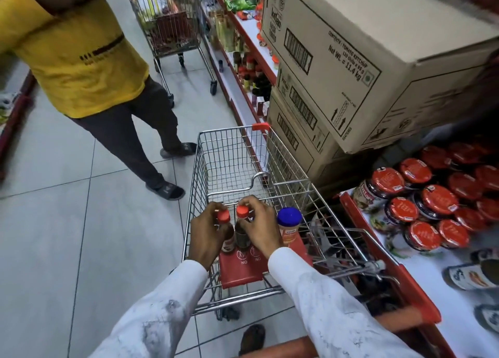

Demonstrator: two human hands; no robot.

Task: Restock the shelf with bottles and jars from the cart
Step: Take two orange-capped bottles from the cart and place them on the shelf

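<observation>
Two dark sauce bottles with red caps stand on the red child seat point(240, 272) of the wire cart point(229, 152). My left hand point(206, 234) is wrapped around the left bottle point(224, 224). My right hand point(258, 226) grips the right bottle point(241, 222) near its cap. A jar with a blue lid point(289, 224) stands just right of my right hand, untouched. The shelf point(421, 274) on my right carries several red-lidded jars point(421, 203).
A person in a yellow shirt point(78, 57) stands on the tiled aisle at left. A second cart point(172, 25) holding goods is farther up the aisle. Stacked cardboard ketchup boxes point(351, 60) rest on the shelf above the jars. More bottles point(251, 71) line the far shelves.
</observation>
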